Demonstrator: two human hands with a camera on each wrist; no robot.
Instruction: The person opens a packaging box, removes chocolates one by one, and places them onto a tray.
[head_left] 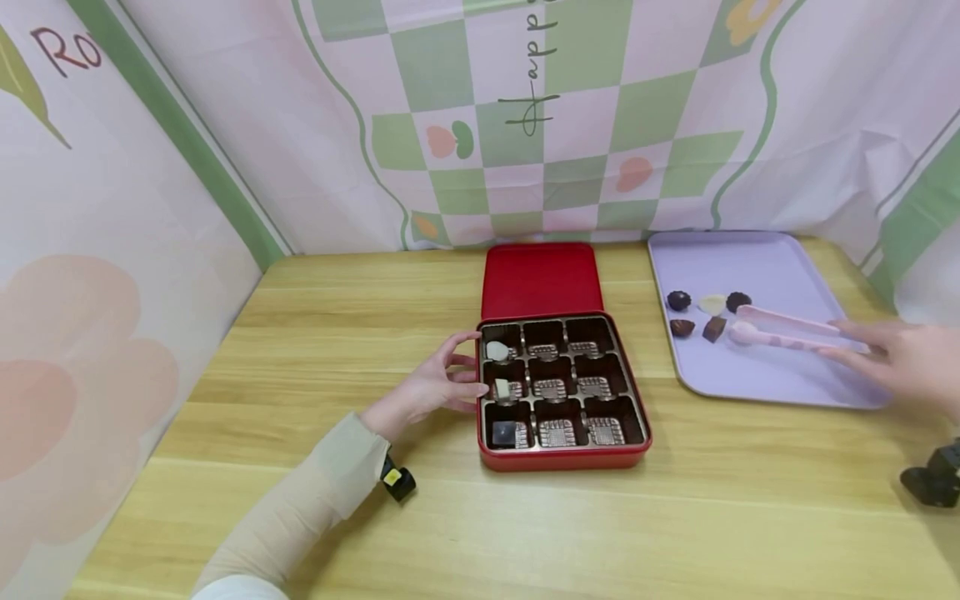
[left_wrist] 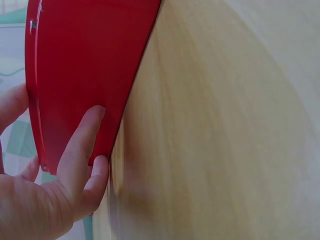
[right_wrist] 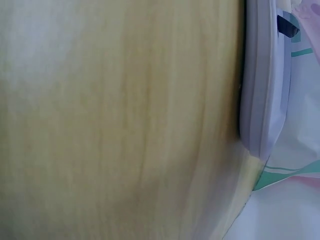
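Observation:
An open red tin holds a dark brown insert divided into compartments. Down its left column lie a white chocolate, a cream chocolate and a dark square chocolate. My left hand touches the tin's left side with fingers spread; the left wrist view shows fingertips on the red wall. Over the lilac tray, my right hand holds pink tongs. A pale rounded lump shows at the tongs' tips; whether it is a chocolate, I cannot tell.
Dark, brown and white chocolates lie on the tray's left part, among them a dark round one and a white one. The tin's lid is folded back toward the patterned cloth behind the wooden table.

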